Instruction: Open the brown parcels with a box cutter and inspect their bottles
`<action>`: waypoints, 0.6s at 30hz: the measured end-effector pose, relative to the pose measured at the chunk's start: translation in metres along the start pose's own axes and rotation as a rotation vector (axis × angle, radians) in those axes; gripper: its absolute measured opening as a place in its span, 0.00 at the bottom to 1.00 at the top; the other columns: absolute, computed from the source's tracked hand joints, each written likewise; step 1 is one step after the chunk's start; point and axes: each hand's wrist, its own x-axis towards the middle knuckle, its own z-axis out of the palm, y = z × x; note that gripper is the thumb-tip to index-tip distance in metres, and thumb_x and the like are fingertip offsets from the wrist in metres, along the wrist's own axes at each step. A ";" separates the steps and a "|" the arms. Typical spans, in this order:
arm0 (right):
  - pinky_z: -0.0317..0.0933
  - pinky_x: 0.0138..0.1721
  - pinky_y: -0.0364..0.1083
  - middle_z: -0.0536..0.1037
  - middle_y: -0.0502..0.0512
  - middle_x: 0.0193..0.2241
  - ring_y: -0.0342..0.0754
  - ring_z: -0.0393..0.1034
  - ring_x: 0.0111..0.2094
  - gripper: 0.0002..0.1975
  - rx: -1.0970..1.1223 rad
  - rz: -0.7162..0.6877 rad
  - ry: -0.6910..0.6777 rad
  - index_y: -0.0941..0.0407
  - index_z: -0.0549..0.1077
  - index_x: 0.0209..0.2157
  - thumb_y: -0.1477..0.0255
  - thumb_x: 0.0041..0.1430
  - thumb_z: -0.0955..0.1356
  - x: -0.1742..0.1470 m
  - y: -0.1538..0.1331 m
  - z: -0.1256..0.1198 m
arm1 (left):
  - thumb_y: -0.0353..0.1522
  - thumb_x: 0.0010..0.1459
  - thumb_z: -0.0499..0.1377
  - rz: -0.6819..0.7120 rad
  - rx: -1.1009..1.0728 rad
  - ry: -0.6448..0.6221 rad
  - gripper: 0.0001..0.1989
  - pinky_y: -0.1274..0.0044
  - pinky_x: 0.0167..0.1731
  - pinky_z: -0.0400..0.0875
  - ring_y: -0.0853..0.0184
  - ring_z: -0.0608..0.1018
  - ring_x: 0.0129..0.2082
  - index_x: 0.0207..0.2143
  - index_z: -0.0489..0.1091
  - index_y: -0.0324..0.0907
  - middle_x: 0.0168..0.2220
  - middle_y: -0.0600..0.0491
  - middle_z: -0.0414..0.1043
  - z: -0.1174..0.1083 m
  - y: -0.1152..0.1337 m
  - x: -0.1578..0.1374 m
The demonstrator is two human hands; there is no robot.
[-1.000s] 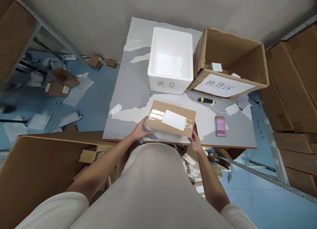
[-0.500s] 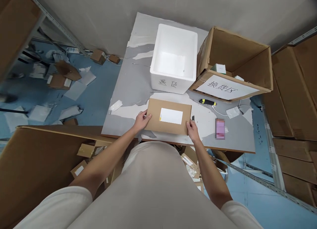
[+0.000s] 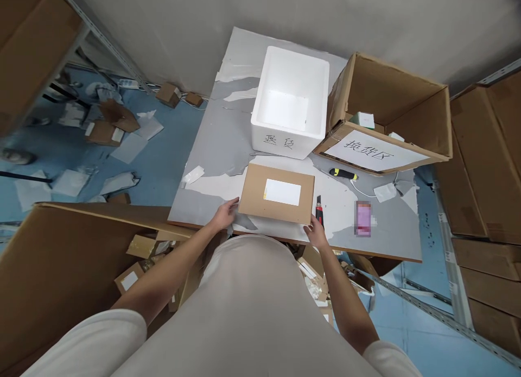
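Note:
A flat brown cardboard box [image 3: 252, 195] with a white label [image 3: 283, 192] lies on the worktable in front of me. My left hand [image 3: 224, 214] is just off the box's left edge, its fingers stretched out and empty. At the lower right corner of the box, my right hand [image 3: 316, 233] has thumb and fingers apart, with the fingertips at or touching the corner. A red and black box cutter [image 3: 319, 211] lies right beside the box, just above my right hand.
Behind the box stand a white foam box [image 3: 291, 140] and a large open carton [image 3: 423, 116] with small boxes inside. A yellow and black cutter [image 3: 343, 174], a white tag [image 3: 385, 192] and a blurred pink item [image 3: 363, 218] lie to the right. Another big carton [image 3: 81, 257] stands at lower left.
My left hand has let go of the box and moved left. My right hand has slid down to its lower right corner with loosened fingers, uncovering the red box cutter.

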 end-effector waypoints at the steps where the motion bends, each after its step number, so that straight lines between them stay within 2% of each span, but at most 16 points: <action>1: 0.61 0.54 0.57 0.72 0.57 0.53 0.53 0.68 0.50 0.32 -0.031 0.006 -0.006 0.50 0.64 0.58 0.69 0.49 0.67 -0.001 0.001 0.004 | 0.36 0.43 0.62 0.023 -0.011 -0.036 0.35 0.62 0.57 0.62 0.55 0.72 0.54 0.56 0.65 0.38 0.55 0.43 0.69 0.003 -0.002 -0.003; 4: 0.63 0.51 0.57 0.73 0.59 0.51 0.54 0.69 0.49 0.30 -0.031 0.044 0.039 0.51 0.65 0.56 0.67 0.49 0.68 -0.002 -0.002 0.016 | 0.36 0.43 0.63 0.085 -0.036 -0.096 0.31 0.64 0.57 0.62 0.55 0.71 0.54 0.53 0.68 0.40 0.52 0.46 0.72 0.013 0.001 -0.007; 6: 0.65 0.49 0.56 0.74 0.60 0.50 0.55 0.69 0.49 0.27 0.015 0.042 0.049 0.53 0.66 0.54 0.65 0.51 0.67 -0.003 -0.007 0.019 | 0.39 0.46 0.62 0.096 -0.022 -0.077 0.29 0.64 0.55 0.64 0.56 0.72 0.53 0.52 0.69 0.41 0.49 0.47 0.74 0.016 0.007 -0.009; 9: 0.66 0.45 0.53 0.74 0.61 0.46 0.54 0.69 0.46 0.22 0.032 -0.018 0.033 0.54 0.69 0.49 0.59 0.54 0.67 -0.009 -0.018 0.010 | 0.42 0.48 0.60 0.122 0.090 -0.017 0.26 0.65 0.49 0.69 0.57 0.74 0.48 0.49 0.71 0.41 0.45 0.47 0.74 0.012 0.024 -0.015; 13: 0.64 0.40 0.50 0.72 0.58 0.36 0.51 0.67 0.38 0.20 -0.170 -0.128 0.134 0.55 0.71 0.35 0.53 0.59 0.61 -0.016 -0.045 -0.014 | 0.45 0.54 0.56 0.230 0.310 0.075 0.21 0.72 0.38 0.70 0.63 0.75 0.36 0.41 0.74 0.40 0.36 0.48 0.74 0.001 0.064 -0.025; 16: 0.61 0.39 0.50 0.70 0.56 0.30 0.51 0.65 0.34 0.25 -0.327 -0.163 0.220 0.54 0.68 0.28 0.51 0.63 0.55 -0.012 -0.067 -0.022 | 0.47 0.57 0.53 0.211 0.421 0.191 0.21 0.74 0.34 0.68 0.65 0.73 0.30 0.33 0.75 0.40 0.29 0.51 0.74 0.003 0.092 -0.025; 18: 0.59 0.38 0.50 0.70 0.56 0.27 0.51 0.64 0.32 0.27 -0.363 -0.152 0.223 0.54 0.67 0.25 0.50 0.63 0.52 -0.006 -0.076 -0.022 | 0.48 0.58 0.52 0.178 0.457 0.232 0.22 0.74 0.33 0.67 0.65 0.73 0.29 0.30 0.76 0.40 0.27 0.51 0.74 0.008 0.102 -0.021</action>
